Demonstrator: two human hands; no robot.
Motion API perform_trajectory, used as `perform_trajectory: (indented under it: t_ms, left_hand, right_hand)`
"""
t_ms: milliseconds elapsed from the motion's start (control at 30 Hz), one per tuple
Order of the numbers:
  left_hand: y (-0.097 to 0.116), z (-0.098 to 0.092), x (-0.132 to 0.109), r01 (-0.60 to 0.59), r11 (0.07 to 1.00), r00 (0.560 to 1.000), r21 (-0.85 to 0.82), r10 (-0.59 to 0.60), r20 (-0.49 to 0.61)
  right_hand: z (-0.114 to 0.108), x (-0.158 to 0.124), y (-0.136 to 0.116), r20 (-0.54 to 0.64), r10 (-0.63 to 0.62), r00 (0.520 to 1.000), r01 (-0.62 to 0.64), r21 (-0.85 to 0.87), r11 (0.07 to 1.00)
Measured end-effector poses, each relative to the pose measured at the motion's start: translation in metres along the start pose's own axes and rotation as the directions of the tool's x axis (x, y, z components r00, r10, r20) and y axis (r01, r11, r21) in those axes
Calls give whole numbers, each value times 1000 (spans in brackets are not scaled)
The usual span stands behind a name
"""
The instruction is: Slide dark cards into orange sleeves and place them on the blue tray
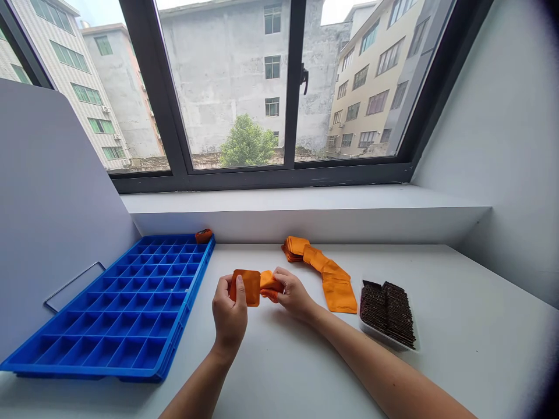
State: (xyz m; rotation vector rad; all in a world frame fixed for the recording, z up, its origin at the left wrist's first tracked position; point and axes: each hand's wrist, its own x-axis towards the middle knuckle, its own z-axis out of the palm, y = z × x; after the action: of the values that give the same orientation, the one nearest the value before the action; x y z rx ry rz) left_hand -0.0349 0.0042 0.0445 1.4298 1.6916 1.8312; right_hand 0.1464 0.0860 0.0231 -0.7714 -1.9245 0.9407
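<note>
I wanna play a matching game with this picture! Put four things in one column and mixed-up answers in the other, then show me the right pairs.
1. bare left hand
2. big blue plastic tray
3. thin dark brown pieces
4. leafy green tree

A. divided into small compartments
B. outside the dark-framed window
C. holding a flat orange square
D. packed in a white container

Right pairs: 1-C, 2-A, 3-D, 4-B

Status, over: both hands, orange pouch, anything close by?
Left hand gripping square orange pouch. Right hand pinching bunched orange material beside it. Nearby: overlapping orange pouches beyond right wrist, blue compartment tray left.
</note>
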Motion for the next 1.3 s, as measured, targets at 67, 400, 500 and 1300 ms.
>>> perform_trajectory:
  t_ms: [67, 400, 500, 1300]
  left_hand:
    - [-1, 0, 0, 0, 1000, 1000, 8, 0, -6]
    - [-3, 2, 1, 26, 999, 999, -20, -25, 37]
    - [-4, 3, 0, 54, 997, 995, -59, -49, 84]
    - [-4, 3, 1, 107, 992, 977, -73, -92, 191]
  right_hand:
    - [1, 0, 4, -18, -15, 1000, 14, -26, 1000]
    - [2, -2, 17, -28, -114, 993, 108, -167, 980]
    - [3, -2, 16, -6, -132, 991, 128, -208, 970]
    - [-14, 6, -13, -298, -12, 954, 28, 52, 998]
